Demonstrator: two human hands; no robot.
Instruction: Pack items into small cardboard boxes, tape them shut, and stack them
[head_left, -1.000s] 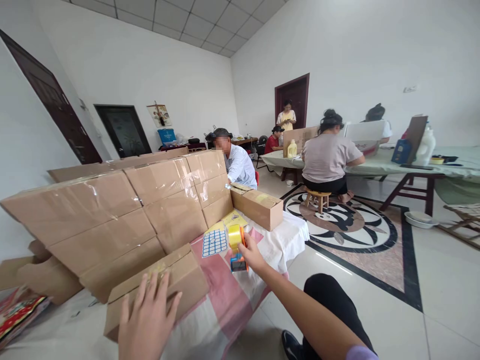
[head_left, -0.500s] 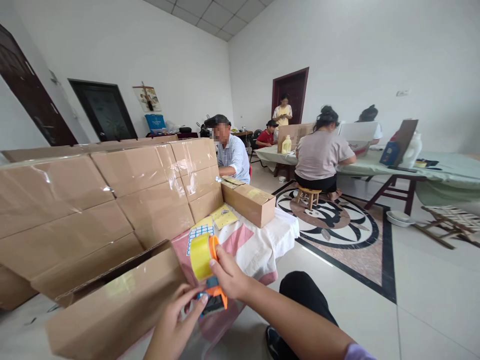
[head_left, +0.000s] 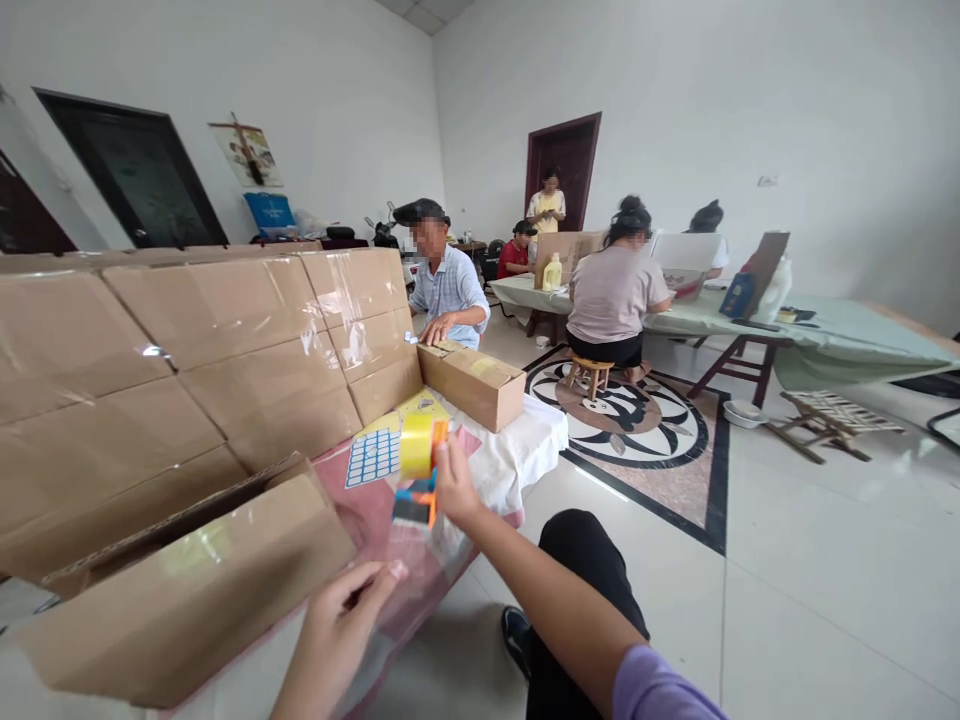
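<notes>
My right hand (head_left: 456, 485) grips an orange and blue tape dispenser (head_left: 414, 508) by its side, over the cloth-covered table. A wide yellow tape roll (head_left: 416, 446) sits on it. Lower and nearer to me, my left hand (head_left: 341, 610) is apart from the dispenser, thumb and forefinger pinched together; whatever lies between them is too faint to make out. Left of that hand is a long cardboard box (head_left: 217, 580) with a dark gap along its top and a yellowish tape strip on its side.
Stacked taped cartons (head_left: 225, 330) form a wall at the left. A closed carton (head_left: 480, 388) lies on the cloth (head_left: 536, 430), under a seated co-worker's hand (head_left: 441, 326). Other people sit around a green-covered table (head_left: 832, 340) with bottles. A folding stool (head_left: 840, 415) stands at right.
My left hand has come away from the dispenser. My right hand has moved the dispenser up and away from it. The co-worker's hand now shows on the closed carton. The view has shifted.
</notes>
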